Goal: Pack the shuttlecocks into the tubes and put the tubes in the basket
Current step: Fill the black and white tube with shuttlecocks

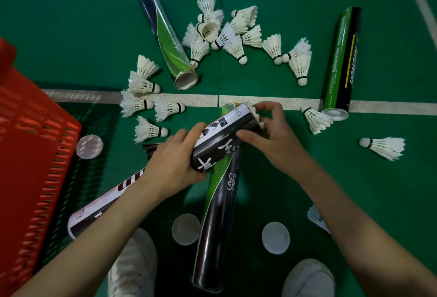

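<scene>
Above the near middle of the court floor (307,1), your left hand (175,161) grips the black-and-white tube (224,135) at its base. Your right hand (272,135) curls round a shuttlecock (260,123) at its mouth. The cardboard is probably light and easily dented and the feathers brittle, so push on the cork.

The left hand (175,159) grips the lower end of a black-and-white tube (224,140), held tilted above the green floor (71,24). The right hand (272,135) pinches a shuttlecock (256,116) at that tube's upper mouth, its feathers just showing. Beneath them lies a black-green tube (217,214). A white tube (101,206) lies under the left forearm. A far tube (165,31) and a right tube (343,60) lie beyond the white line (201,100), with loose shuttlecocks (224,31) scattered between them. Three caps (186,229) lie near two white shoes (307,277). A red basket (35,154) stands at the left.
</scene>
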